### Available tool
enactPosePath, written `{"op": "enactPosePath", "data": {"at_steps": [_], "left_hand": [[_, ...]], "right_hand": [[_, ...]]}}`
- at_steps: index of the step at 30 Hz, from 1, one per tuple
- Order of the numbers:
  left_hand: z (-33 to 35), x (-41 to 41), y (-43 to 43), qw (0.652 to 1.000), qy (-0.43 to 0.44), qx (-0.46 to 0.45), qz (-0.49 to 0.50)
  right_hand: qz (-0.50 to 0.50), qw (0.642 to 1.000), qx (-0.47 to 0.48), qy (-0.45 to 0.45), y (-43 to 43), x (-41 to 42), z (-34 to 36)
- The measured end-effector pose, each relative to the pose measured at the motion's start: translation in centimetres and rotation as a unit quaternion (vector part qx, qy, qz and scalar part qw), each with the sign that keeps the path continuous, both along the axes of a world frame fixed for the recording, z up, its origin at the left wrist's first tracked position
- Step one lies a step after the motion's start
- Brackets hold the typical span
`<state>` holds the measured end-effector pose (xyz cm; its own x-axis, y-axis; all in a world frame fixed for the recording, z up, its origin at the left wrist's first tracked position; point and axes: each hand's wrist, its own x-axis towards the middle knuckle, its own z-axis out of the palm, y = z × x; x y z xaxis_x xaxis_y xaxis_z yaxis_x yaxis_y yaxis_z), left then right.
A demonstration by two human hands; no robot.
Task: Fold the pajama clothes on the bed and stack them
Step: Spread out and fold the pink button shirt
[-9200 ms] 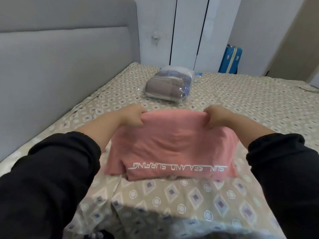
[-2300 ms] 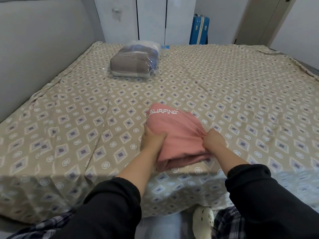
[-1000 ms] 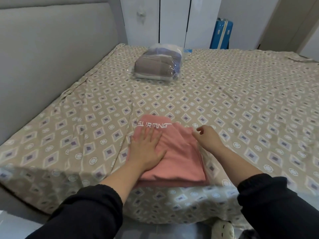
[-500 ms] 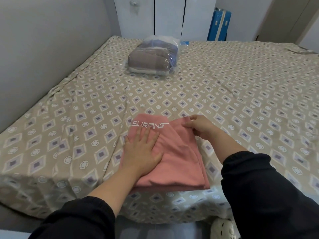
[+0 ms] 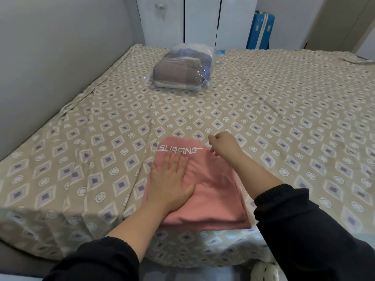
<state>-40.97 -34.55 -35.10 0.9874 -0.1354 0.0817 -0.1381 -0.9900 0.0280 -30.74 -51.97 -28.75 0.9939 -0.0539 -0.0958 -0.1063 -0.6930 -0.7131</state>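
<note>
Beige diamond-print sheet covers the bed [image 5: 284, 110], which fills most of the view. Grey padded headboard [image 5: 60, 57] runs along its left side. Pink folded pajama piece [image 5: 215, 191] lies near the bed's front edge, white lettering at its far end. Clear-plastic bagged bundle [image 5: 182, 72] sits well apart from it, toward the far left of the bed. Blue suitcase [image 5: 261, 31] stands beyond the bed. Your left hand [image 5: 170, 179] lies flat on the pink piece's left half, fingers straight, slightly spread, pressing down. Your right hand [image 5: 225, 147] is at its far right corner, fingers curled; whether they pinch cloth, you cannot tell.
</note>
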Motion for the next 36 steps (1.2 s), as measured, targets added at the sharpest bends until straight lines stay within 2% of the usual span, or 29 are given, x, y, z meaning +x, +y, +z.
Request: {"op": "enactPosePath", "data": {"at_steps": [2, 3, 5, 7, 10, 16, 20, 24, 27, 30, 32, 36], "left_hand": [[0.1, 0.0, 0.1, 1.000, -0.002, -0.016, 0.003], [0.2, 0.0, 0.1, 1.000, -0.003, -0.025, 0.005], [0.3, -0.1, 0.3, 0.999, -0.006, -0.039, 0.002], [0.4, -0.1, 0.5, 0.999, -0.007, -0.053, -0.002], [0.6, -0.2, 0.8, 0.996, -0.012, -0.083, -0.003], [0.8, -0.3, 0.8, 0.995, -0.018, -0.100, -0.001], [0.9, -0.3, 0.8, 0.994, -0.015, -0.109, 0.002], [0.9, -0.2, 0.8, 0.995, -0.011, -0.103, 0.004], [0.9, -0.3, 0.8, 0.995, -0.011, -0.102, 0.005], [0.8, -0.3, 0.8, 0.994, -0.013, -0.112, 0.003], [0.8, -0.3, 0.8, 0.993, -0.015, -0.119, 0.000], [0.8, -0.3, 0.9, 0.992, -0.024, -0.125, -0.001]], "right_hand": [[0.043, 0.987, 0.019, 0.154, 0.8, -0.4, 1.1], [0.059, 0.982, 0.000, 0.181, 0.8, -0.5, 1.2], [0.067, 0.978, 0.007, 0.196, 0.7, -0.5, 1.0], [0.067, 0.967, 0.131, 0.210, 0.6, -0.4, 0.3], [0.075, 0.920, 0.302, 0.238, 0.3, -0.6, 0.1], [0.119, 0.853, 0.353, 0.364, -0.5, -0.9, 1.5], [0.110, 0.857, 0.354, 0.358, -1.3, -0.3, 2.2], [0.135, 0.889, 0.227, 0.374, -1.7, -0.3, 2.6], [0.154, 0.923, 0.148, 0.320, -1.7, -0.6, 2.5], [0.135, 0.951, 0.140, 0.241, -1.8, -0.8, 2.4], [0.108, 0.949, 0.180, 0.234, -1.8, -0.8, 2.2], [0.073, 0.904, 0.263, 0.330, -2.0, -0.7, 2.0]]}}
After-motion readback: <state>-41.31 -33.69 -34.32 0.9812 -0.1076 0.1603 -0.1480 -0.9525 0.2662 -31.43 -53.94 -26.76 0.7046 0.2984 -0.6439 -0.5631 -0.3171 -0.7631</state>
